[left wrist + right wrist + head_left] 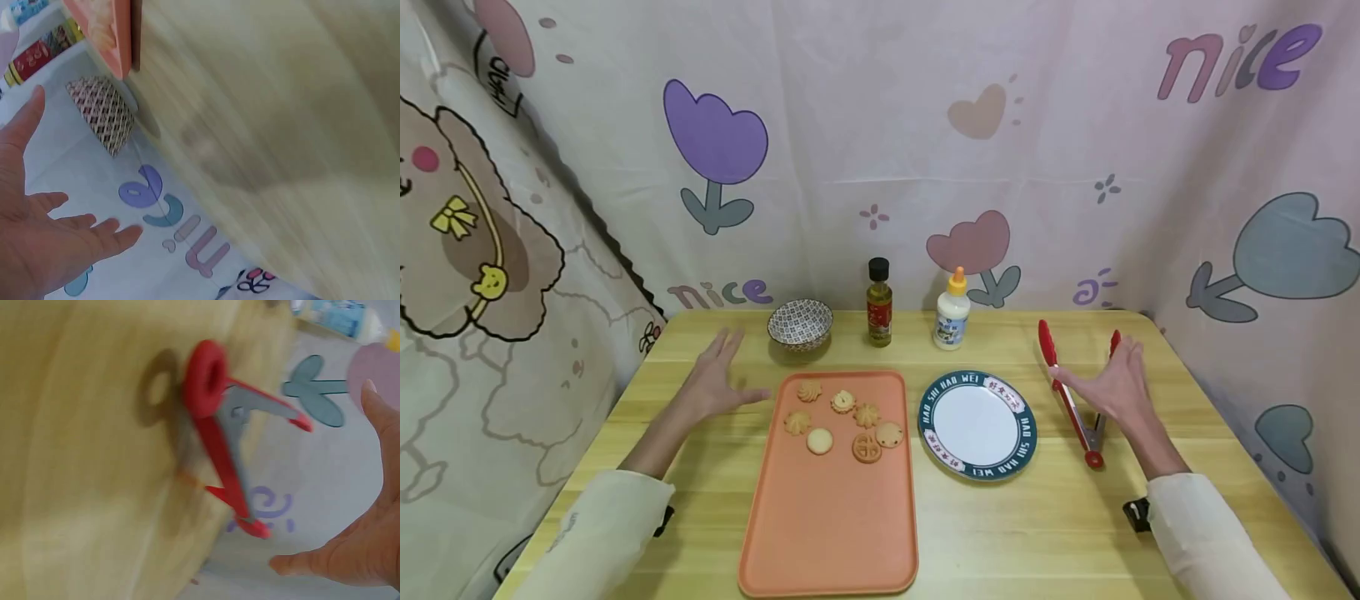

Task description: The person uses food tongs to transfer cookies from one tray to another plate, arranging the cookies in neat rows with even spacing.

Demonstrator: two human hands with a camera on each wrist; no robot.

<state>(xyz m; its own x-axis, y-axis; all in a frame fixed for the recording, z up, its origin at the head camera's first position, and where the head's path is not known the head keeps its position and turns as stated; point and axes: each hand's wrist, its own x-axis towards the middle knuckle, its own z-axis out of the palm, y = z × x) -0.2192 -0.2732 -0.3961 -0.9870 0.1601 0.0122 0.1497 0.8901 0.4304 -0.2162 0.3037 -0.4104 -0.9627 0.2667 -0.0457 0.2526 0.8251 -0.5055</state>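
My left hand hovers left of the orange tray, thumb and fingers spread and holding nothing. Over the red-handled tongs is my right hand, its thumb stretched out apart from the fingers. In the right wrist view the tongs stand spread, with a gap between them and the hand. Several biscuits of different shapes lie on the tray's far half. Between tray and tongs sits a white plate with a dark teal lettered rim.
Along the table's back edge stand a patterned bowl, a black-capped bottle of yellowish liquid and a white squeeze bottle with a yellow and orange top. A printed curtain hangs right behind the wooden table.
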